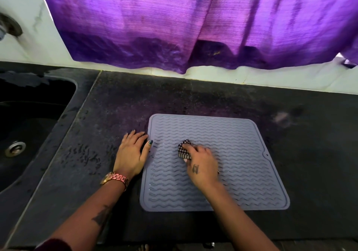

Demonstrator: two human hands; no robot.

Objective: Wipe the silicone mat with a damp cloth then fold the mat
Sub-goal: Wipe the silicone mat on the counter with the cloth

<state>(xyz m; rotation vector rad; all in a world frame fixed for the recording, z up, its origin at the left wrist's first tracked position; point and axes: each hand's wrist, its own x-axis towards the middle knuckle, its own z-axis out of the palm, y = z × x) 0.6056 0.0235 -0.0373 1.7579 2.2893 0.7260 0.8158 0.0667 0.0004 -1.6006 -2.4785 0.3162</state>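
A grey silicone mat [232, 140] with wavy ridges lies flat on the dark counter. My right hand [201, 163] presses a small bunched checked cloth [184, 150] against the mat's left-centre. My left hand [131, 152] lies flat on the counter at the mat's left edge, fingers spread, with the thumb resting on the mat's rim.
A black sink [29, 130] with a metal drain [15, 148] sits at the left. The counter [96, 134] between sink and mat shows wet streaks. A purple curtain [174, 28] hangs over the white wall behind. The counter's front edge runs just below the mat.
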